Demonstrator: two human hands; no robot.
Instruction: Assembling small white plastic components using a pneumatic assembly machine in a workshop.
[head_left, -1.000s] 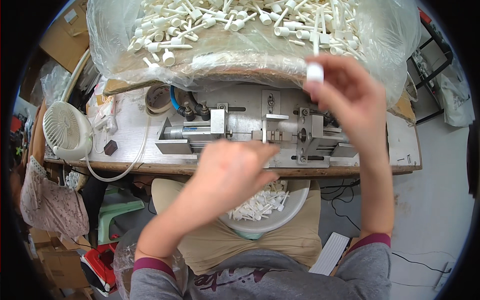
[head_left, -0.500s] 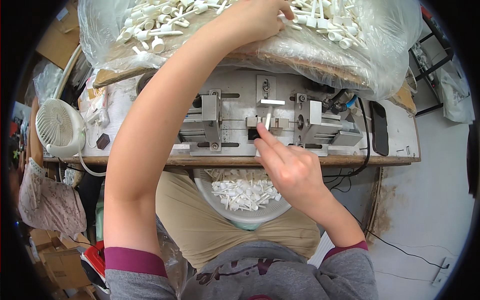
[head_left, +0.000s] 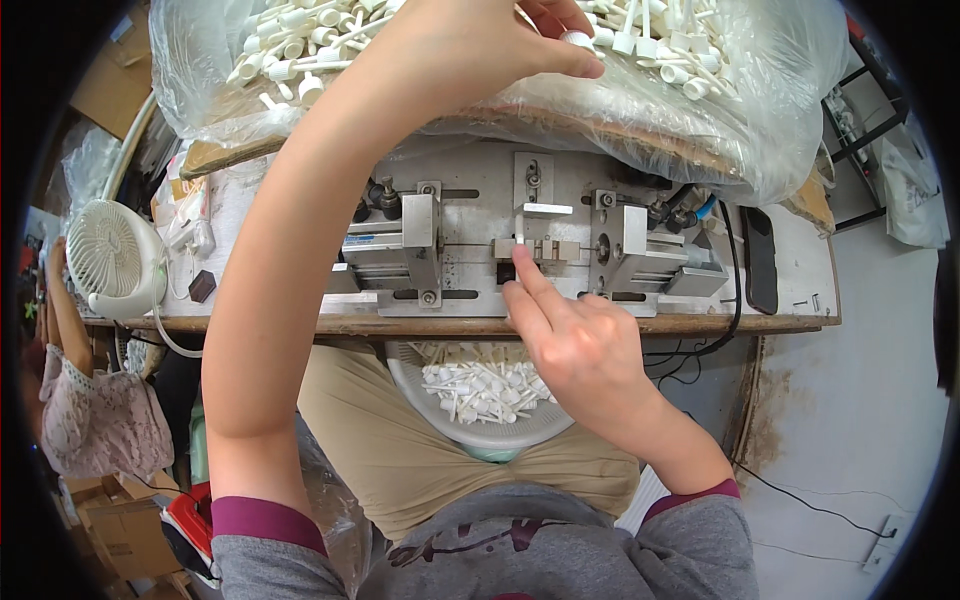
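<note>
Above the bench, my left hand [head_left: 500, 50] pinches a white stemmed cap [head_left: 577, 40] between thumb and fingers; the cap's stem is hidden. Around it lies a heap of white caps with thin stems [head_left: 300, 40] on clear plastic sheeting. My right hand [head_left: 585, 345] reaches over a metal fixture [head_left: 470, 270] with its index finger stretched out. That fingertip touches a white stem [head_left: 519, 228] at the left end of a small slotted block [head_left: 560, 250]. Another fingertip of that hand rests by a dark block [head_left: 506, 272]. Its remaining fingers are bent.
Metal cylinder units [head_left: 380, 250] flank the fixture, with hoses on the right one. A basin [head_left: 410, 385] of white stemmed caps sits between my knees. A white fan [head_left: 115, 255] stands left and a black phone [head_left: 760, 260] right. Another person's arm [head_left: 70, 310] shows far left.
My left hand has drawn slightly back from the heap, with a cap now visible in its pinch. The white stem under my right index finger has shifted left along the block.
</note>
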